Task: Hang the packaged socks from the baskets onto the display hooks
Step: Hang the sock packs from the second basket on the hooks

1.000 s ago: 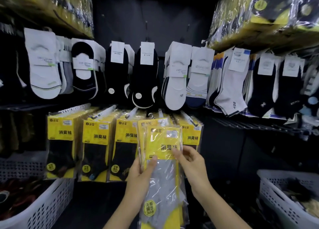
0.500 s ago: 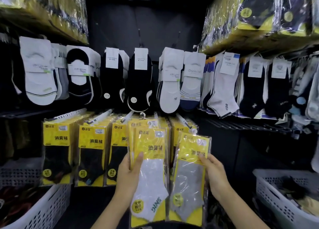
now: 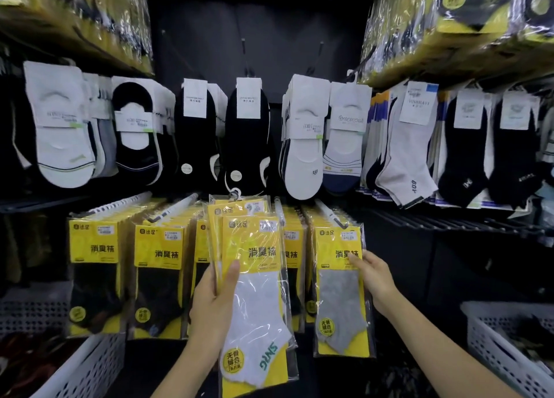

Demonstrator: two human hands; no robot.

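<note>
My left hand (image 3: pixel 214 306) grips a small stack of yellow sock packs, the front one a white sock pack (image 3: pixel 257 301), held upright before the lower hook row. My right hand (image 3: pixel 374 279) holds the right edge of a grey sock pack (image 3: pixel 340 289), which hangs at the front of the rightmost display hook (image 3: pixel 331 215). Further yellow packs with black socks (image 3: pixel 93 277) hang on the hooks to the left.
Unpackaged white and black socks (image 3: pixel 302 146) hang in the row above. Wrapped yellow bundles (image 3: pixel 467 26) fill the top shelves. A white perforated basket (image 3: pixel 506 346) stands at the lower right and another basket (image 3: pixel 84 367) at the lower left.
My right hand has carried the grey sock pack off the stack, rightward and up onto the rightmost hook. My left hand has kept the remaining packs, the white one now in front.
</note>
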